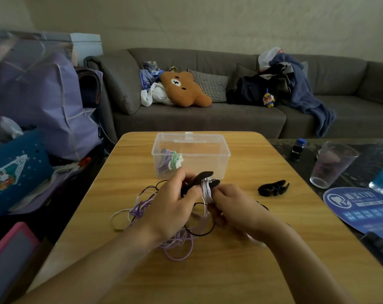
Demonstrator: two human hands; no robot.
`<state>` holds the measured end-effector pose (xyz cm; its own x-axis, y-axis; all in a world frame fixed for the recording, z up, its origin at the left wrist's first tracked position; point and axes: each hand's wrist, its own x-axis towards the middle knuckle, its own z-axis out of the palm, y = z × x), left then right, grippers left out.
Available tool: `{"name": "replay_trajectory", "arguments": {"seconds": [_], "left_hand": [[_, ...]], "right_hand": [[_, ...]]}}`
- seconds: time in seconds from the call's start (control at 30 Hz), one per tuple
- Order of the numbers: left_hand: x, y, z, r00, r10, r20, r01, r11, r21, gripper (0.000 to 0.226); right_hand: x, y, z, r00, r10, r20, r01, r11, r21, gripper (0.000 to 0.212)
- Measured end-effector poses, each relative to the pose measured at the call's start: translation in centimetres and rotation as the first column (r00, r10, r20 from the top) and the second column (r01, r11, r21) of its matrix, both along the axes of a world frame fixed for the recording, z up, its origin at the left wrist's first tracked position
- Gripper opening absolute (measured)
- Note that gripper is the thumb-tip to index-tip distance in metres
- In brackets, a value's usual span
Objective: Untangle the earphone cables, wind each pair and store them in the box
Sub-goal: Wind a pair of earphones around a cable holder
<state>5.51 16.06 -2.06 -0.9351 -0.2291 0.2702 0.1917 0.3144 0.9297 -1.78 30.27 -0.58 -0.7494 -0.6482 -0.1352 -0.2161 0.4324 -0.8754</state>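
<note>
1. Your left hand [172, 206] hovers over the middle of the wooden table [208, 275], fingers curled round a black winder [200, 179] that sticks up between your two hands
2. Your right hand [234, 207] sits just beside it, fingers pinching a white earphone cable [206, 190] that runs across the winder in a small bundle
3. Below and left of your hands lies a loose tangle of cables [155, 218] on the table: white loops at the left edge, purple strands in the middle and near you, thin black loops through them; you cannot tell which strand belongs to which pair
4. The clear plastic box [208, 154] stands open just beyond your hands, with wound purple, green and white pieces [172, 162] in its left end
5. A spare black winder [273, 188] lies on the table to the right, well apart from the box
6. Further right, on a dark surface, stand a clear cup [331, 166] and a blue printed fan [361, 208]
</note>
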Motion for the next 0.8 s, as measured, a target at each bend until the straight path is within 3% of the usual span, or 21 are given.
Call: {"name": "replay_trajectory", "arguments": {"seconds": [0.13,0.27,0.37,0.47,0.53,0.6,0.67,0.8], "left_hand": [[0.1,0.7,-0.1,0.999,-0.030,-0.018,0.033,0.984,0.174,0.029],[-0.4,1.3,-0.4,0.996,0.046,-0.072,-0.042,0.997,0.061,0.041],[-0.4,1.8,-0.4,0.984,0.088,-0.157,-0.102,0.991,-0.085,0.015],[-0.4,2.2,0.1,0.970,0.065,-0.234,-0.073,0.997,-0.023,0.013],[-0.3,2.1,0.6,0.965,0.040,-0.260,-0.051,0.998,-0.033,0.014],[-0.3,1.6,0.7,0.958,0.055,-0.282,-0.093,0.988,-0.124,0.018],[-0.4,1.3,0.6,0.947,0.074,-0.313,-0.147,0.964,-0.219,0.029],[-0.2,1.3,0.4,0.949,0.170,-0.265,-0.225,0.955,-0.194,0.027]], "right_hand": [[0.7,-0.2,0.7,0.994,0.024,0.110,-0.024,1.000,-0.003,0.029],[0.9,-0.6,0.8,0.998,0.046,0.038,-0.047,0.999,0.020,0.038],[1.3,-1.0,0.6,0.990,0.050,0.134,-0.035,0.993,-0.109,0.037],[1.8,-1.0,1.4,0.967,0.026,0.254,0.056,0.949,-0.309,0.033],[1.9,-0.8,1.8,0.959,-0.041,0.281,0.145,0.921,-0.362,0.032],[1.4,-0.7,1.5,0.971,-0.144,0.191,0.199,0.928,-0.315,0.033],[0.7,-0.7,0.7,0.962,-0.272,0.000,0.266,0.940,-0.212,0.034],[-0.2,-0.9,0.0,0.814,-0.375,-0.445,0.357,0.925,-0.126,0.028]]}}
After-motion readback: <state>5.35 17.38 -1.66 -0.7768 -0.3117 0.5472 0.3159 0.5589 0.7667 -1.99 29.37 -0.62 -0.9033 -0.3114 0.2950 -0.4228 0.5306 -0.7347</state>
